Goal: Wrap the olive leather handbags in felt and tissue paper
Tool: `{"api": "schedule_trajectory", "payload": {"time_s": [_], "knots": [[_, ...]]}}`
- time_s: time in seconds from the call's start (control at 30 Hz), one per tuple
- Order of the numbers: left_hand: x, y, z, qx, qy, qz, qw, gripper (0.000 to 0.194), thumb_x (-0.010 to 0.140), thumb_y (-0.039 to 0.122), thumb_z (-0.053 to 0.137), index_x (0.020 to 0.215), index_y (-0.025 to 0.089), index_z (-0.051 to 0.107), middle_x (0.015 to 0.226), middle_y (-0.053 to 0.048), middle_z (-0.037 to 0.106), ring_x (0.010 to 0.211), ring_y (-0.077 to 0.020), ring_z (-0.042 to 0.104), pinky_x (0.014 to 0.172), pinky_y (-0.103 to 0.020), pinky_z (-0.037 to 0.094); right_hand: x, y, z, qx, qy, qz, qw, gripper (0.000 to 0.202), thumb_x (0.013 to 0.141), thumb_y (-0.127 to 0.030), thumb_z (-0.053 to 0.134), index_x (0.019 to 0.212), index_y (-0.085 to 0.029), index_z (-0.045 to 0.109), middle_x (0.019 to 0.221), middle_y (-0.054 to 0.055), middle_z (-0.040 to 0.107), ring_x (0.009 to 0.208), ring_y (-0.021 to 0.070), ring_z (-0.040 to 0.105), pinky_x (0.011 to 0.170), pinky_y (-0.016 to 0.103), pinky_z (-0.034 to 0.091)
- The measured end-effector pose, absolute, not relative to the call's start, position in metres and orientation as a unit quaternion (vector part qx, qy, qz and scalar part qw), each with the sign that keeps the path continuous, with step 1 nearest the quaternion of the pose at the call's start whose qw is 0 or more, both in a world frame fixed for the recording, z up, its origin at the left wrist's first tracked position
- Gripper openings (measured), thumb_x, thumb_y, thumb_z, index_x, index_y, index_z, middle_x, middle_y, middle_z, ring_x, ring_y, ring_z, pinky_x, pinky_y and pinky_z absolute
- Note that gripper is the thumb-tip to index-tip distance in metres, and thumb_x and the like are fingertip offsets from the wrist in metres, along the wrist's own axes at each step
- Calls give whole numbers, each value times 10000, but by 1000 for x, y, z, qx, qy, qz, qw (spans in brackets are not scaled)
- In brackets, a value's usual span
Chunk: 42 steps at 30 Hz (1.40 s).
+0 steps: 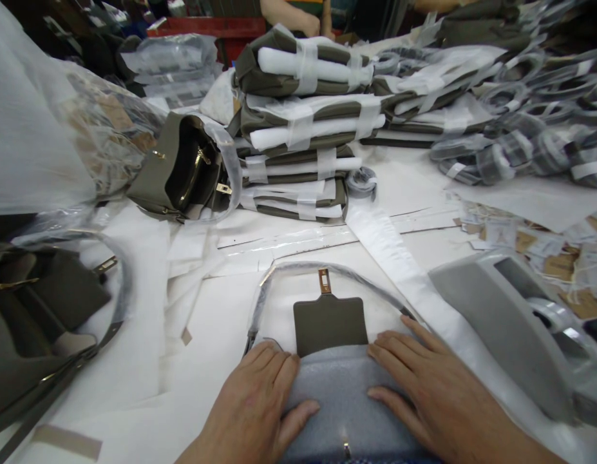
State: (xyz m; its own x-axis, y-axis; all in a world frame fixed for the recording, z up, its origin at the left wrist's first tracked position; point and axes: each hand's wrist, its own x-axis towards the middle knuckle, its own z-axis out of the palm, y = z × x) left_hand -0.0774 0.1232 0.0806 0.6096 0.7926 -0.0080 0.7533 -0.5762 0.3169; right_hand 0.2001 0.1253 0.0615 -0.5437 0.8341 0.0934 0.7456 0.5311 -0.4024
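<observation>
An olive handbag lies in front of me, its flap with a gold clasp pointing away and its handle arching around white stuffing. A grey foam sheet covers its near body. My left hand presses flat on the foam's left side, thumb stretched inward. On the right side, my right hand rests flat with fingers spread. Neither hand grips anything.
A stack of wrapped olive bags stands behind. An open olive bag lies at left, another bag at the near left. A grey tape dispenser sits right. Wrapped straps pile at far right. Another person's arm shows at top.
</observation>
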Motion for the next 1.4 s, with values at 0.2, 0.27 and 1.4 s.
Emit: {"api": "schedule_trajectory", "payload": {"time_s": [0.2, 0.27, 1.4], "knots": [[-81, 124, 83, 879, 443, 71, 161, 259, 914, 478, 571, 915, 220, 590, 801, -36, 655, 758, -238, 626, 684, -374, 514, 209, 132, 66, -439, -860, 239, 104, 184, 900, -403, 644, 985, -239, 646, 895, 22, 683, 860, 236, 600, 844, 397, 435], [-81, 124, 80, 874, 457, 44, 160, 267, 955, 470, 498, 864, 233, 578, 758, -29, 643, 698, -239, 620, 617, -371, 484, 210, 133, 63, -427, -864, 244, 109, 175, 935, -394, 595, 1009, -245, 647, 866, 14, 683, 840, 233, 601, 848, 403, 431], [-70, 72, 55, 927, 352, 1, 126, 812, 866, 713, 472, 1534, 301, 263, 1585, -160, 332, 1446, -353, 335, 1111, -641, 347, 191, 138, 35, -409, -909, 67, 52, 261, 976, -250, 533, 791, -187, 705, 642, 27, 682, 619, 194, 612, 975, 434, 360]]}}
